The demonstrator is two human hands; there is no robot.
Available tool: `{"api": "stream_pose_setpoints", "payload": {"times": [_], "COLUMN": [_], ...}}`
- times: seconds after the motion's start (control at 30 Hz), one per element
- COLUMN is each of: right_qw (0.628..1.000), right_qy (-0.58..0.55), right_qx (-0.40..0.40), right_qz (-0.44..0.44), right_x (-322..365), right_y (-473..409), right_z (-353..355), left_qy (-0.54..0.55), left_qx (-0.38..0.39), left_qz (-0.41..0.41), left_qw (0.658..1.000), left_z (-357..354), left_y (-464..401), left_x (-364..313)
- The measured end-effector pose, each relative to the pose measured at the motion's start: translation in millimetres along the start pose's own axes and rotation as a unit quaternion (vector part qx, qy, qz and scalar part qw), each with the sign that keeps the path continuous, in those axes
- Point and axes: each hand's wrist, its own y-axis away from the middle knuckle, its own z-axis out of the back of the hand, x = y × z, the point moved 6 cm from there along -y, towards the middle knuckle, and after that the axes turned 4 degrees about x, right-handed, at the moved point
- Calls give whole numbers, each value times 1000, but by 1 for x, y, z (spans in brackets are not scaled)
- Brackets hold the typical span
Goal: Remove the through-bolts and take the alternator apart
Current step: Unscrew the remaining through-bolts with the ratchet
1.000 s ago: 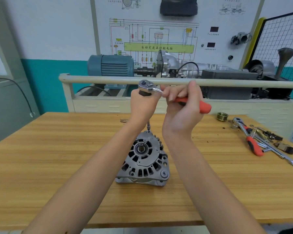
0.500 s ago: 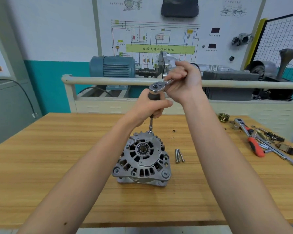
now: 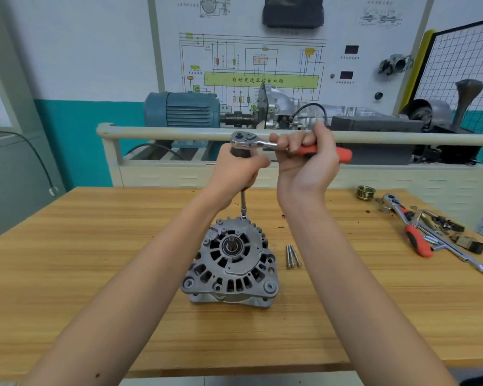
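A grey alternator (image 3: 230, 263) stands pulley end up in the middle of the wooden table (image 3: 95, 260). A ratchet (image 3: 244, 138) with an orange handle sits on a long extension bar (image 3: 243, 203) whose tip meets the alternator's far rim. My left hand (image 3: 236, 169) grips the top of the bar just under the ratchet head. My right hand (image 3: 304, 160) holds the orange handle, which points right. Loose through-bolts (image 3: 292, 256) lie side by side on the table just right of the alternator.
At the table's right end lie a second orange-handled ratchet (image 3: 407, 227), a long wrench, small parts and a brass pulley (image 3: 365, 193). Behind the table a cream rail (image 3: 165, 133) fronts a blue motor (image 3: 183, 110) and a wiring-diagram board.
My right hand swung the ratchet handle from pointing away from me back round to the right. My left hand stayed on the bar. The alternator and bolts did not move.
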Motion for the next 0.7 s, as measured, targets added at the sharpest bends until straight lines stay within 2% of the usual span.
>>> {"api": "stream_pose_setpoints", "payload": {"times": [0.1,0.17,0.23,0.3,0.4,0.5,0.6,0.7], "right_qw": [992,979,967,964,978,996,997,988], "right_qy": [1,25,20,-2,-16,-22,25,77], "right_qx": [-26,-12,-3,-9,-44,-63,-2,61], "right_qz": [-125,-204,-254,-267,-204,-65,68,119], "right_x": [-4,-8,-12,-14,-12,-6,-2,3], "right_y": [-24,-36,-43,-44,-35,-12,20,30], "right_z": [1,-4,-6,-7,-2,5,1,-6], "left_qy": [-11,-7,10,37,49,56,59,48], "left_qx": [90,128,167,190,148,23,-87,-93], "left_qz": [-30,-35,-33,-27,-18,-4,7,-11], "left_qw": [995,991,985,981,988,998,994,994], "left_z": [-1,-2,-7,-13,-12,-5,-2,-3], "left_y": [3,3,3,5,5,0,-2,1], "left_x": [-4,-6,-7,-6,-2,3,6,5]}}
